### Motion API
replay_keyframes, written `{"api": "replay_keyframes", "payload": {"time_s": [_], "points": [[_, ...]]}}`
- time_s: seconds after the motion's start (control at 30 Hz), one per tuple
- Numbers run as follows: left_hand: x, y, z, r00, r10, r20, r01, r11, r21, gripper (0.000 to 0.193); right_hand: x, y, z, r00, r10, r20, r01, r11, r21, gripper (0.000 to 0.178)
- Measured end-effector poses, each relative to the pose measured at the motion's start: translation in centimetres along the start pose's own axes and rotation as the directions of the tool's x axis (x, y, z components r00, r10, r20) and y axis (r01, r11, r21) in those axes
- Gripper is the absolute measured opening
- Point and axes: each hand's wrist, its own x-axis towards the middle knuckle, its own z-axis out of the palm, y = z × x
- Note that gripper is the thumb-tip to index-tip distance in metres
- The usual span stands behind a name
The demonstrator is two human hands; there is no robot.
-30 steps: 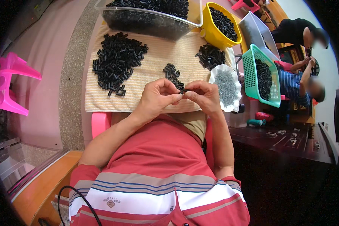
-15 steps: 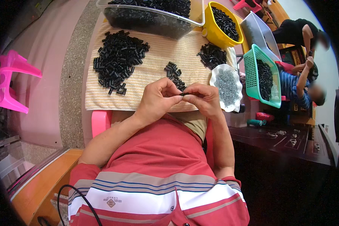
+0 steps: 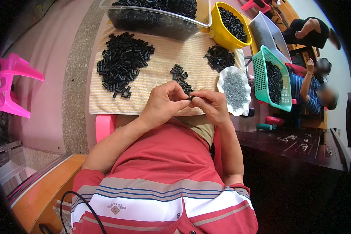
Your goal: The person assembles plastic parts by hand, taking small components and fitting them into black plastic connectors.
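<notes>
Both hands meet at the near edge of a striped towel point(image 3: 160, 50). Between thumb and fingers my left hand point(image 3: 164, 102) pinches a small black tubular piece point(image 3: 190, 97). From the other side my right hand point(image 3: 210, 104) grips the same piece; its details are hidden by the fingertips. Just beyond the fingers lies a small cluster of black tubular pieces point(image 3: 179, 74). A larger heap of black pieces point(image 3: 123, 62) spreads at the left, and a smaller pile point(image 3: 219, 58) sits at the right. Beside my right hand, a white scalloped dish point(image 3: 221, 84) holds many tiny clear pieces.
At the back stand a clear plastic bin point(image 3: 152, 19) and a yellow tub point(image 3: 215, 31), both with black pieces. To the right are a green basket point(image 3: 261, 87) and a white bin point(image 3: 261, 29). A pink stool point(image 3: 11, 84) stands left; other people point(image 3: 306, 89) sit far right.
My fingers have shifted slightly around the black piece, with the right thumb tilting up a little. At the far right, the other people have moved their arms and heads.
</notes>
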Motion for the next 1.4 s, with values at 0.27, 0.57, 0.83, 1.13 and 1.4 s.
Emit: {"api": "replay_keyframes", "payload": {"time_s": [0.27,0.57,0.83,1.13,1.4], "points": [[0.0,0.3,-0.1,0.999,-0.037,0.014,0.037,0.999,-0.038,0.015,0.0,-0.3,0.2,0.999,0.051,0.007,-0.051,0.998,-0.029,0.012],[0.0,1.2,-0.2,0.995,-0.077,0.068,0.079,0.996,-0.035,0.016,0.2,-0.7,-0.2,0.999,0.024,0.035,-0.023,0.999,-0.040,0.011],[0.2,0.5,-0.3,0.990,-0.110,0.084,0.119,0.987,-0.108,0.017,0.3,-0.4,-0.4,0.993,-0.110,0.039,0.114,0.986,-0.122,0.011],[0.2,0.3,-0.4,0.993,-0.098,0.072,0.105,0.989,-0.103,0.017,0.1,0.2,-0.2,0.991,-0.134,0.021,0.135,0.972,-0.191,0.012],[0.1,0.3,-0.6,0.989,-0.127,0.073,0.143,0.941,-0.307,0.018,-0.3,-1.9,1.8,0.922,-0.387,-0.008,0.334,0.807,-0.486,0.030]]}}
